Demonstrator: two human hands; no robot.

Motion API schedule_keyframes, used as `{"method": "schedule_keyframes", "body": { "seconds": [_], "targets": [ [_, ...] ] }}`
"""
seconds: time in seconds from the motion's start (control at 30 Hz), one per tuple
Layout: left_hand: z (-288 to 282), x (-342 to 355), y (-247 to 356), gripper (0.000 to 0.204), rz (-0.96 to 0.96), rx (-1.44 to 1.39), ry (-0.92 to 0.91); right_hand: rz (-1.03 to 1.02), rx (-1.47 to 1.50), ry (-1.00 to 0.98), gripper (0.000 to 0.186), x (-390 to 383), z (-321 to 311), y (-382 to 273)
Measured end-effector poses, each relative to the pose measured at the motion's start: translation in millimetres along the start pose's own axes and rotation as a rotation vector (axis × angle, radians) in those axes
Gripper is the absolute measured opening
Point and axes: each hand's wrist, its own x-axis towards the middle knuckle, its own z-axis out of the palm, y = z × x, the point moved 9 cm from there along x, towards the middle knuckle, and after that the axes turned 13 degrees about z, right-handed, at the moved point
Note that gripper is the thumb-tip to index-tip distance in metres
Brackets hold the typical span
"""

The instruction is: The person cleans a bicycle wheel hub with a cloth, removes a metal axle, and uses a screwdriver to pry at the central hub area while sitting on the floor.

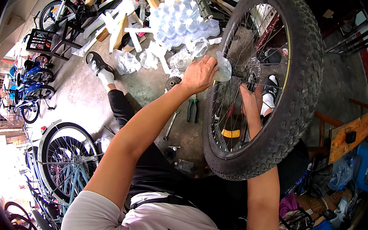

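Observation:
A fat-tyred bicycle wheel (305, 78) stands upright in front of me, leaning over my right leg. My left hand (200, 75) is closed on a crumpled clear plastic bag (224, 68) beside the left face of the wheel. The bag lies close to the end of the hub (241, 75). Behind the spokes, my right hand (250, 99) reaches up to the hub from the far side of the wheel. Spokes and the brake disc (254, 71) hide its fingers, so its grip does not show.
Pliers (192, 109), a spanner (171, 125) and a sprocket cluster (173, 82) lie on the floor. Wrapped water bottles (179, 21) and packing scraps sit ahead. Bicycles (66, 161) stand left; a wooden stool (352, 133) and blue case (367, 166) are at right.

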Motion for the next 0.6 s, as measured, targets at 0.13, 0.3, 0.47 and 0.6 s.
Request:
{"method": "schedule_keyframes", "body": {
  "seconds": [0.13, 0.3, 0.47, 0.6],
  "targets": [
    [7, -15, -22, 0.023, -0.175, -0.033, -0.016, 0.052, -0.072, -0.128, 0.072, -39, 2, -45],
    [42, 1, -34, 0.036, -0.558, -0.553, -0.121, 0.095, 0.296, -0.272, 0.101, -34, -5, -28],
    [32, -27, -55, 0.037, -0.655, -0.240, -0.191, -0.222, 0.148, 0.059, 0.079, -46, -27, -63],
    [-19, -14, 8, 0.028, 0.030, 0.014, 0.141, -0.146, 0.177, -0.049, 0.073, -13, -11, -30]
  ]
}}
